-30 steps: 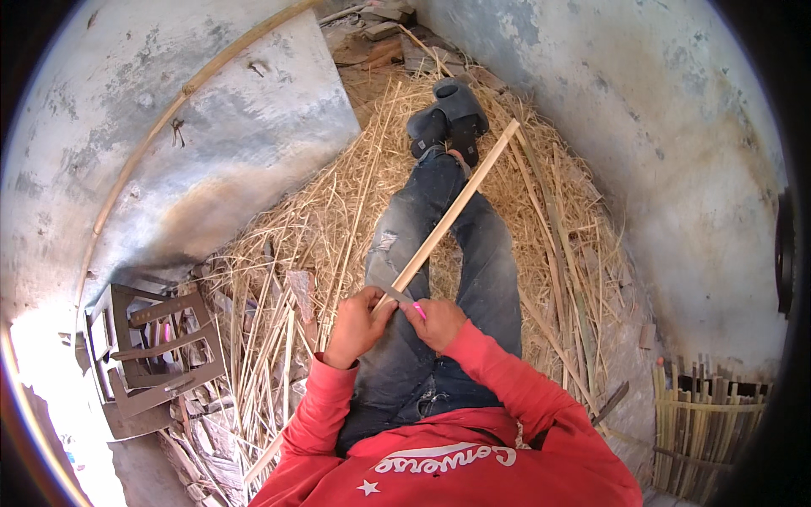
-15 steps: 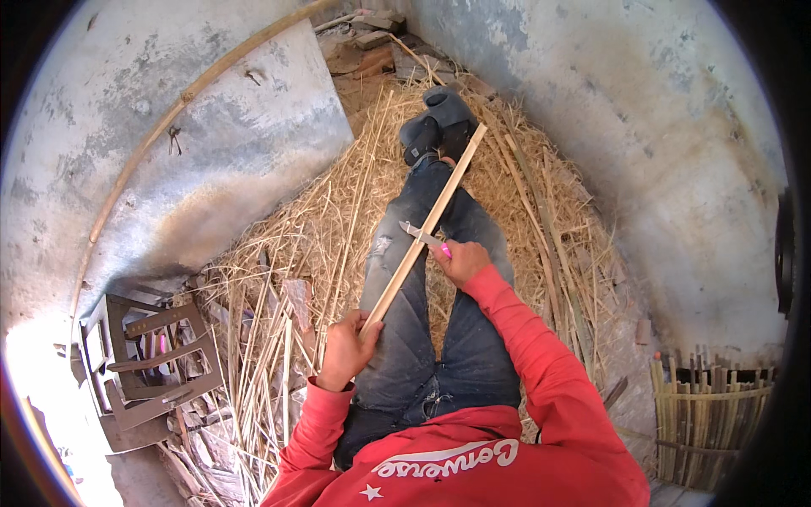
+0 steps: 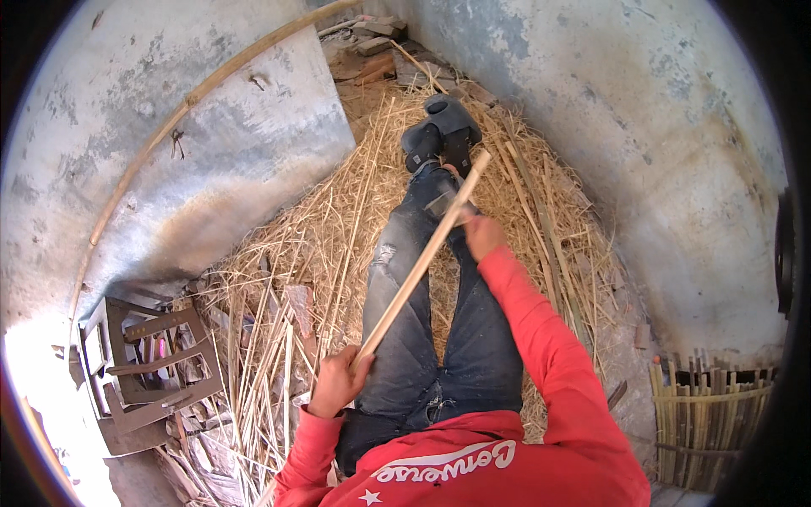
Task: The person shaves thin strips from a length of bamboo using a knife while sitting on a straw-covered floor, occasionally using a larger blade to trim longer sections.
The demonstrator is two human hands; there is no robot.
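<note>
My left hand (image 3: pixel 340 382) is closed around the near end of a long pale wooden strip, likely bamboo (image 3: pixel 412 275). The strip slants away over my jeans toward my shoes. In my right hand (image 3: pixel 484 237), closed near the strip's far part, is a knife; its blade (image 3: pixel 441 204) is blurred and lies across the strip. The handle is mostly hidden by my fingers.
Straw-like shavings (image 3: pixel 329 215) cover the floor around my legs. Thin strips (image 3: pixel 262 372) lie in a heap at my left, beside a dark broken frame (image 3: pixel 169 372). A slatted basket (image 3: pixel 705 422) stands at right. A long curved pole (image 3: pixel 135 165) leans along the wall.
My right hand has moved the knife away from me, toward the strip's far end. My left hand has shifted slightly down and left, still holding the strip.
</note>
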